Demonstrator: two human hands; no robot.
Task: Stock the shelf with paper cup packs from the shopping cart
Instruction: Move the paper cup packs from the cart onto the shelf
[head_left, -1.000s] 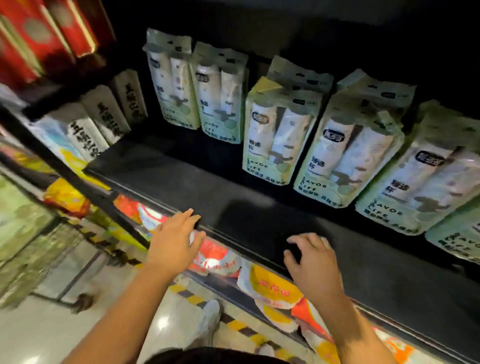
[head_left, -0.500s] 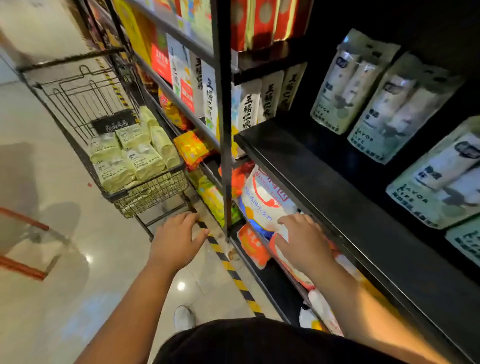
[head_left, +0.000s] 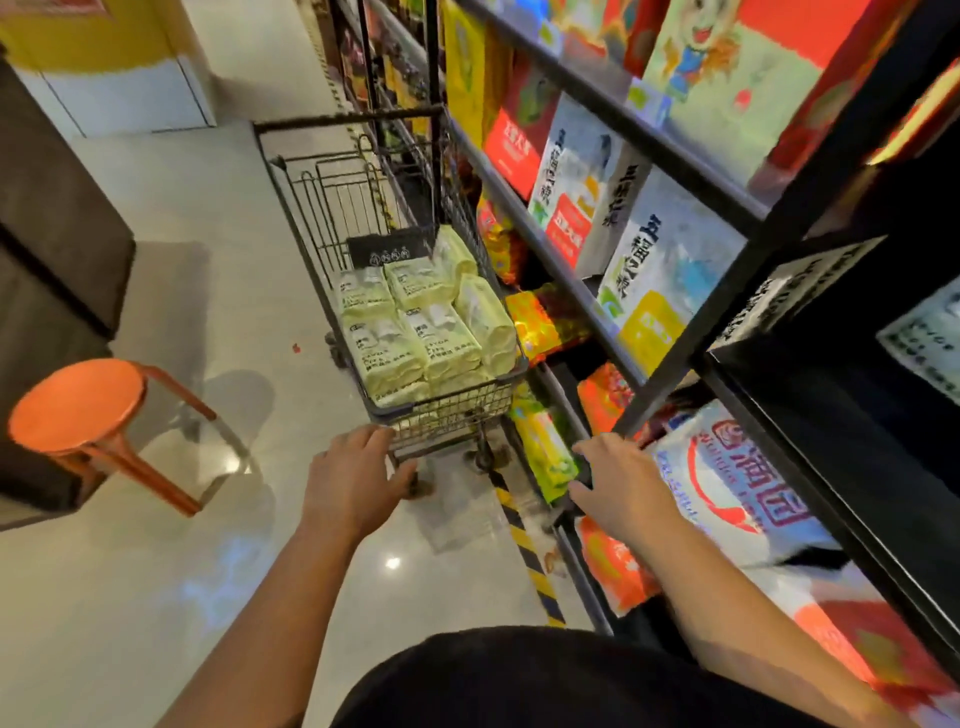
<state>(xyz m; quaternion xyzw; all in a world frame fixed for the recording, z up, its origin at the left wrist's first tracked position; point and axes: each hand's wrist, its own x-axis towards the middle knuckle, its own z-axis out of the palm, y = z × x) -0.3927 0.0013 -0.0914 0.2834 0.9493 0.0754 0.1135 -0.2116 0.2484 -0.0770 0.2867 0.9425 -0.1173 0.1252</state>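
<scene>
two open hands just short of the cart of cup packs

two bare arms reach forward from the bottom of the view. the left hand (head_left: 358, 478) is relaxed, fingers loosely straight and thumb out to the side, holding nothing; its fingertips lie at the near corner of the shopping cart (head_left: 306, 208), and whether they touch the wire cannot be told. the right hand (head_left: 621, 486), at three o'clock from the left one, is spread and also holds nothing, hovering in front of a green-and-yellow bag (head_left: 545, 452) on a low rack.

the cart stands at twelve o'clock from the hands, close beside the shelving. the paper cup packs (head_left: 415, 327), pale green, lie flat in its basket in rows, some stacked, with a black card (head_left: 387, 249) upright behind them.

the shelf (head_left: 841, 441), a dark board, runs along at three o'clock, above a white bag with red print (head_left: 727, 483). one pale pack (head_left: 930, 338) on it at the frame's edge is too blurred to read.

an orange stool (head_left: 78, 400) stands at nine o'clock on the glossy floor (head_left: 208, 597), well apart from the cart. a yellow-and-black stripe (head_left: 524, 540) runs along the foot of the shelving at six o'clock from the cart
</scene>
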